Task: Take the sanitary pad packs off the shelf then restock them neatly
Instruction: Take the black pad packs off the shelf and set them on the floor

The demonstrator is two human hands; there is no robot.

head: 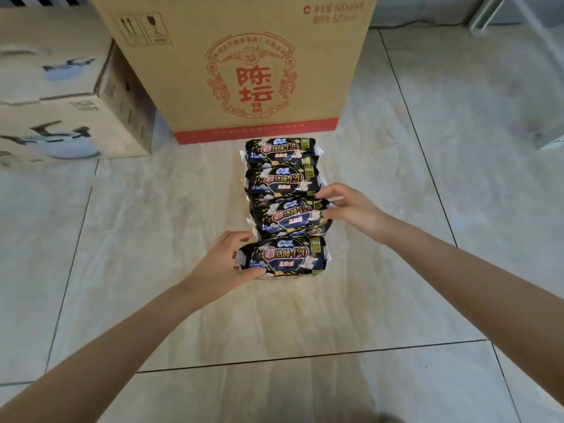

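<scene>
Several black sanitary pad packs with red and gold print lie in a row on the tiled floor, running away from me toward a big carton. My left hand (227,261) grips the left end of the nearest pack (285,257). My right hand (346,208) pinches the right end of the second pack (288,215), which sits slightly tilted on another pack beneath it. Two farther stacks, the third pack (282,180) and the far pack (282,151), lie untouched. No shelf is in view.
A tall brown carton with red print (244,65) stands right behind the row. Cookware cartons (61,96) sit at the left. A white furniture foot (552,145) shows at the right edge. Bare beige floor tiles (152,239) lie on both sides of the packs.
</scene>
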